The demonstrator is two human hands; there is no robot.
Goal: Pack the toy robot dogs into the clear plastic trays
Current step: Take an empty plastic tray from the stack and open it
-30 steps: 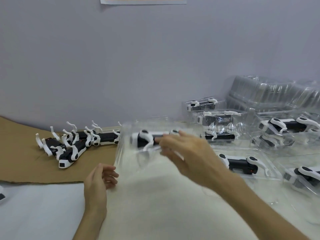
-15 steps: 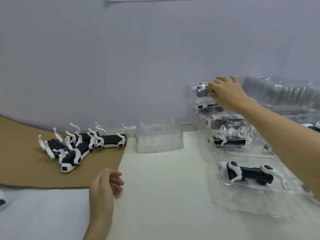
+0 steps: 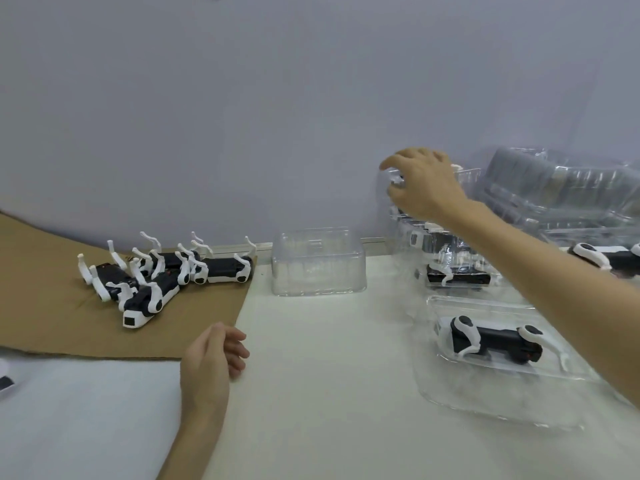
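The packed tray (image 3: 467, 176), a toy dog inside, tops the stack up and to the right of the empty tray (image 3: 318, 261); my right hand (image 3: 422, 185) curls round its left end. Loose robot dogs (image 3: 162, 278) lie left of the empty tray on cardboard (image 3: 52, 306). My left hand (image 3: 211, 358) rests in front of the empty tray, loosely curled, holding nothing.

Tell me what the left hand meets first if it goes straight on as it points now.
Probably the rightmost loose toy dog on the cardboard corner; the left hand aims about there, though depth is unclear.
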